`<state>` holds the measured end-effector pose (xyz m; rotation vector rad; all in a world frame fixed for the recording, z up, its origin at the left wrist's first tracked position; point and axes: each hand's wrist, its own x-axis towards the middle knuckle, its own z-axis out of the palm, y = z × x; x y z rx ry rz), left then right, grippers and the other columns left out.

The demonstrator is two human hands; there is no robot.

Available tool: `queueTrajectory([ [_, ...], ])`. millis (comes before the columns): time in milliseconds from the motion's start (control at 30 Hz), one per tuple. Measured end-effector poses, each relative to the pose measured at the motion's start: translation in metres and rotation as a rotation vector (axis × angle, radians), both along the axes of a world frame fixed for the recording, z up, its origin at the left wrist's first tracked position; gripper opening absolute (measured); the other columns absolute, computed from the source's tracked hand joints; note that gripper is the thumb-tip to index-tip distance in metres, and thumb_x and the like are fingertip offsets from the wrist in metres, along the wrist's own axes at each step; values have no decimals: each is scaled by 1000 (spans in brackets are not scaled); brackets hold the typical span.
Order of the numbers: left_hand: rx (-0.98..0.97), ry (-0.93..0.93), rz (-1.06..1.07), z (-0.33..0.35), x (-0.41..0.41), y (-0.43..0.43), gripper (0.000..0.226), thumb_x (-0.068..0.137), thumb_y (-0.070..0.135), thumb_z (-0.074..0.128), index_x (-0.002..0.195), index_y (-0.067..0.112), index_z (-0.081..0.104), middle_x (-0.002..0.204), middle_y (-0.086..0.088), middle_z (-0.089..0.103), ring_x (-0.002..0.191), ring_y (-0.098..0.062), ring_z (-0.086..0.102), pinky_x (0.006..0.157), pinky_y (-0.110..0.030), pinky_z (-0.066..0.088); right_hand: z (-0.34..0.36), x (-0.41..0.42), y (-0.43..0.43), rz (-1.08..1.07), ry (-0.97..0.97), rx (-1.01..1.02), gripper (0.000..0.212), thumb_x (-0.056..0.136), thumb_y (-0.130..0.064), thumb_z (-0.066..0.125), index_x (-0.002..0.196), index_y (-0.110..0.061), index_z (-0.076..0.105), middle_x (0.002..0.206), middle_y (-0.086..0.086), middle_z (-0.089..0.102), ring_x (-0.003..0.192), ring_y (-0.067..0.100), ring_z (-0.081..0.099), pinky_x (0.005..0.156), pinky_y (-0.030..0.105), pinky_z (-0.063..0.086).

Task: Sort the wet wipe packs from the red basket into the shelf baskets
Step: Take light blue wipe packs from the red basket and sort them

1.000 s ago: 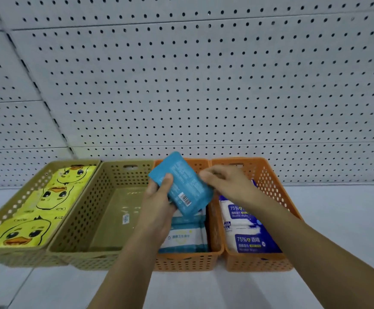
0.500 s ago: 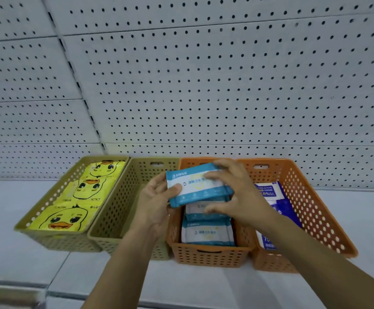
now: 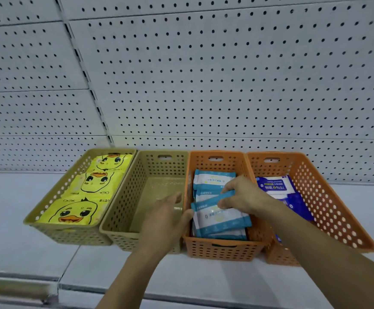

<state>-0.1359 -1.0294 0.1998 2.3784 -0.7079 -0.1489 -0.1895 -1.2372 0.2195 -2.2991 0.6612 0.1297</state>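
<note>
So the left hand [image 3: 166,217] hung loose, fingers straight and holding nothing, just left of the orange basket [image 3: 221,249], over the empty olive basket [image 3: 123,219]. Inside the orange basket's near end the light blue wipe pack [image 3: 220,219] lay on the other blue packs [image 3: 212,179], long axis across the basket, far edge tipped up. The right hand [image 3: 244,195] sat over it, pinching that edge, so I'd guess it does the releasing.

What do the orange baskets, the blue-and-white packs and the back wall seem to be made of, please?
Orange baskets: moulded plastic, matte, going by the perforated walls. Packs: soft plastic film, slightly glossy, creased. Back wall: probably painted metal pegboard, evenly holed.
</note>
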Motion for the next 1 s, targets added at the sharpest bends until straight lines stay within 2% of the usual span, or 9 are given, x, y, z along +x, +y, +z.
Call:
queueTrajectory([
  [167, 54, -40, -39, -5, 3, -1, 40, 91, 44, 57, 131, 40, 50, 130, 17, 59, 118, -4, 52, 97, -37, 49, -15, 8, 16, 42, 170, -294, 35, 80, -25, 74, 108, -9, 61, 109, 6, 62, 97, 22, 61, 80, 33, 54],
  [267, 52, -37, -37, -7, 2, 0, 40, 92, 44, 56, 131, 40, 49, 131, 17, 58, 119, -5, 52, 95, -37, 50, -26, 7, 20, 91, 195, -492, 32, 83, -22, 67, 110, -13, 53, 115, 8, 58, 103, 24, 60, 78, 33, 51],
  [400, 53, -24, -43, -5, 3, -1, 40, 93, 45, 53, 132, 39, 48, 131, 15, 57, 119, -6, 53, 89, -34, 51, -30, 6, 23, 133, 185, -653, 29, 83, -21, 66, 109, -11, 57, 115, 9, 57, 106, 25, 55, 75, 32, 47],
  [467, 82, -52, -77, -4, 2, 1, 38, 95, 48, 49, 131, 37, 49, 129, 13, 59, 116, -8, 54, 88, -36, 51, -27, 3, 25, 147, 163, -656, 27, 84, -26, 65, 107, -12, 61, 116, 9, 56, 107, 25, 52, 80, 33, 47],
  [533, 124, -108, -100, -2, -3, 7, 39, 97, 51, 43, 132, 35, 49, 128, 9, 60, 116, -12, 54, 94, -38, 48, -21, -6, 28, 149, 122, -596, 36, 88, -36, 61, 118, -15, 61, 124, 7, 55, 113, 25, 49, 91, 36, 46],
  [633, 176, -214, -116, -6, -17, 24, 46, 99, 54, 33, 139, 35, 42, 134, 9, 57, 126, -14, 47, 109, -38, 32, -9, -34, 46, 106, -50, -498, 46, 92, -45, 54, 134, -25, 52, 137, 0, 51, 125, 20, 45, 104, 37, 39],
  [767, 150, -296, -149, -21, -45, 56, 62, 95, 63, 19, 148, 33, 32, 147, 10, 44, 142, -11, 28, 119, -37, 8, -17, -85, 89, 36, -344, -429, 41, 92, -38, 55, 129, -22, 56, 131, 0, 57, 120, 21, 51, 101, 37, 40],
  [867, 92, -298, -172, -32, -71, 89, 77, 89, 68, 9, 152, 28, 26, 156, 10, 30, 147, -10, 18, 122, -40, 7, -37, -121, 129, -13, -518, -430, 43, 88, -37, 55, 126, -18, 58, 128, 3, 59, 119, 24, 53, 99, 39, 42],
  [1000, 63, -195, -156, -48, -115, 149, 70, 92, 67, 15, 152, 33, 19, 157, 14, 25, 145, -7, 20, 121, -34, 10, -62, -162, 191, -36, -574, -311, 44, 94, -40, 49, 136, -27, 47, 141, -8, 45, 130, 11, 40, 106, 34, 36],
])
